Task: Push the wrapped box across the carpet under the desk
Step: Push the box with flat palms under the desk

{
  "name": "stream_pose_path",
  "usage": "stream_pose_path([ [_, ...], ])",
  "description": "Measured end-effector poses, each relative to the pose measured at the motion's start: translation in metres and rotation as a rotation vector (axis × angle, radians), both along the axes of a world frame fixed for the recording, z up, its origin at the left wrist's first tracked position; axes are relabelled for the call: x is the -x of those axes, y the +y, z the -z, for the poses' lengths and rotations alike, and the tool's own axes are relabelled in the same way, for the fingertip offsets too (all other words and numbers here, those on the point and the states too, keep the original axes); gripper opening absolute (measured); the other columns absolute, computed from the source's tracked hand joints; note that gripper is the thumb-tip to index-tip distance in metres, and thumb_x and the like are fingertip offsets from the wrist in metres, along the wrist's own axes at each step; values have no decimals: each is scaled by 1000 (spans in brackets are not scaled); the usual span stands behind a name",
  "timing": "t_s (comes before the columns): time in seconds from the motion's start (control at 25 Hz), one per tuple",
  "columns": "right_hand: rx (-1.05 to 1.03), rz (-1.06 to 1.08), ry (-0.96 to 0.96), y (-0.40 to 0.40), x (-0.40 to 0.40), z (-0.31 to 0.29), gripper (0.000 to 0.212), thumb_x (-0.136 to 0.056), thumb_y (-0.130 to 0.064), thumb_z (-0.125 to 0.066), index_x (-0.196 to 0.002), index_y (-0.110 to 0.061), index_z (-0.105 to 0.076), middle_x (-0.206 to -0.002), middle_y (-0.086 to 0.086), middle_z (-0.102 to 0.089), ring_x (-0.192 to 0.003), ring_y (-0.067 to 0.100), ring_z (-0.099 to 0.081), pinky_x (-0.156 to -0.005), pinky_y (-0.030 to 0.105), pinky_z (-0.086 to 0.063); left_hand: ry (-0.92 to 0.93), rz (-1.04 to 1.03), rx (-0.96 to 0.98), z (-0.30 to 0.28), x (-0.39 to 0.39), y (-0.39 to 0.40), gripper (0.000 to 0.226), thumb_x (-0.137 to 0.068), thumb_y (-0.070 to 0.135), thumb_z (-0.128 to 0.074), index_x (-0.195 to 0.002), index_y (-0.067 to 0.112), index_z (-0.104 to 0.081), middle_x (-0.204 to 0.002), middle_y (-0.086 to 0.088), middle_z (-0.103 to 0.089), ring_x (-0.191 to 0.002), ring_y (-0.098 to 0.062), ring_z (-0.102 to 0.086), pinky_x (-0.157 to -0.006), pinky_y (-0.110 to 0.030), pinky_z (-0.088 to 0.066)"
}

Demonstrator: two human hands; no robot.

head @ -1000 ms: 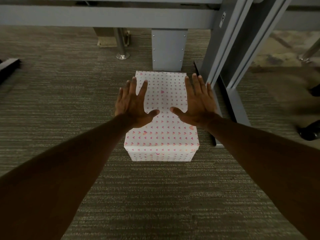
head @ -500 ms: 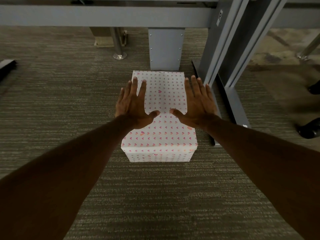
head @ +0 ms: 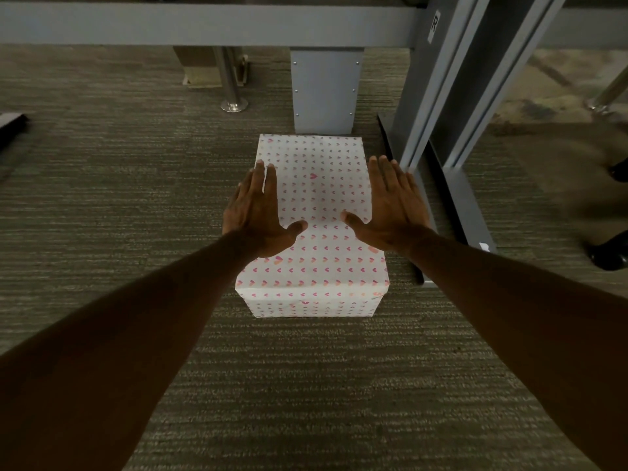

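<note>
Item: wrapped box (head: 314, 229), rectangular, covered in white paper printed with rows of small pink and orange hearts. Paper looks smooth and intact on the top face; a fold seam shows along the near end face, and one larger heart sits alone near the middle of the top.

Location: flat on the carpet (head: 119, 185), long axis pointing away from the person. Far end lies just in front of the grey desk leg panel (head: 325, 90), touching or nearly so; contact cannot be confirmed. Right side runs near the foot of the grey desk frame upright (head: 438, 107). The desk crossbeam (head: 204, 27) spans above the far end.

Hands: left hand (head: 260, 215) and right hand (head: 390, 209) both flat, palms down, fingers straight and spread apart, thumbs pointing inward toward each other. Neither grip is closed around anything. They sit over the left and right edges of the box top; whether the palms press on the paper or hover just above cannot be told.

Progress, as judged: largely done. The far half of the box appears to be beneath the desk line, with the near end on open carpet toward the person. The leg panel ahead seems to leave little room for further travel, so what remains is probably a last nudge, or lifting the hands away.

Other: chrome post with round foot (head: 232, 96) behind left; dark shoes (head: 608, 256) at the right edge.
</note>
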State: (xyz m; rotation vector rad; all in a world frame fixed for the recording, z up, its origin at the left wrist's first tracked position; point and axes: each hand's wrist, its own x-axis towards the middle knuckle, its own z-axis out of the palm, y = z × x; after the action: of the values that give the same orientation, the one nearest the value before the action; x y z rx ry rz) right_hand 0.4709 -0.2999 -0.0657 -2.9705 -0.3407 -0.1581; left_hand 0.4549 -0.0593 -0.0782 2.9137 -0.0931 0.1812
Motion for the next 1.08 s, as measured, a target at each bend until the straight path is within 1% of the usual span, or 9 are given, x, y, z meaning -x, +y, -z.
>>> stream_pose_path([
  [0.12,-81,42,37,-1,1,9,102,-88,-61,-54,-158,-7,-4,-168,17,-10,-155,33,-9,-125,47,-10,96,-57,57,7,1,10,112,-75,64,-62,-154,15,0,-165,-12,-6,-151,-32,-6,-118,-54,-20],
  [0.2,-149,87,66,-2,4,16,93,-88,-53,-59,-156,-7,-15,-163,18,-24,-150,36,-23,-121,49,-25,87,-88,101,12,3,17,102,-74,57,-67,-151,14,-17,-158,-12,-26,-145,-34,-23,-110,-56,-35],
  [0.28,-227,144,99,-3,6,23,77,-88,-46,-62,-148,-8,-32,-151,17,-42,-139,37,-41,-110,48,-41,83,-145,152,18,6,23,88,-75,50,-70,-144,12,-31,-145,-13,-40,-136,-35,-37,-103,-53,-45],
  [0.44,-377,281,192,-4,6,39,47,-91,-38,-62,-126,-8,-55,-122,14,-63,-108,31,-62,-84,38,-57,217,-308,259,30,10,33,72,-78,38,-67,-138,6,-43,-136,-17,-48,-120,-38,-53,-91,-49,-54],
  [0.52,-479,351,236,-3,5,46,35,-92,-36,-62,-115,-8,-62,-110,11,-68,-86,23,-64,-59,24,-51,254,-356,349,32,11,34,60,-80,30,-65,-132,5,-50,-125,-17,-57,-102,-35,-63,-76,-47,-60],
  [0.6,-566,400,280,-3,5,49,34,-93,-34,-62,-115,-9,-65,-107,9,-69,-80,21,-64,-50,19,-46,274,-385,423,32,11,33,42,-83,23,-60,-121,5,-59,-104,-12,-65,-83,-29,-67,-60,-37,-59],
  [0.68,-653,418,302,-4,3,48,31,-91,-34,-66,-113,-12,-68,-107,8,-71,-81,22,-69,-50,21,-51,284,-405,501,33,9,31,20,-85,17,-56,-100,7,-65,-84,-6,-64,-68,-20,-65,-45,-25,-49],
  [0.8,-808,463,327,-9,3,45,30,-86,-32,-74,-110,-14,-71,-107,6,-72,-72,18,-73,-60,30,-62,291,-479,637,33,5,30,9,-89,16,-55,-81,14,-60,-82,-7,-63,-69,-19,-64,-43,-23,-44],
  [1.08,-984,447,355,-21,8,45,19,-85,-30,-76,-98,-17,-71,-94,3,-74,-71,12,-73,-58,22,-60,257,-498,725,32,4,25,7,-90,21,-59,-84,22,-63,-94,-5,-66,-73,-16,-63,-52,-28,-50],
])
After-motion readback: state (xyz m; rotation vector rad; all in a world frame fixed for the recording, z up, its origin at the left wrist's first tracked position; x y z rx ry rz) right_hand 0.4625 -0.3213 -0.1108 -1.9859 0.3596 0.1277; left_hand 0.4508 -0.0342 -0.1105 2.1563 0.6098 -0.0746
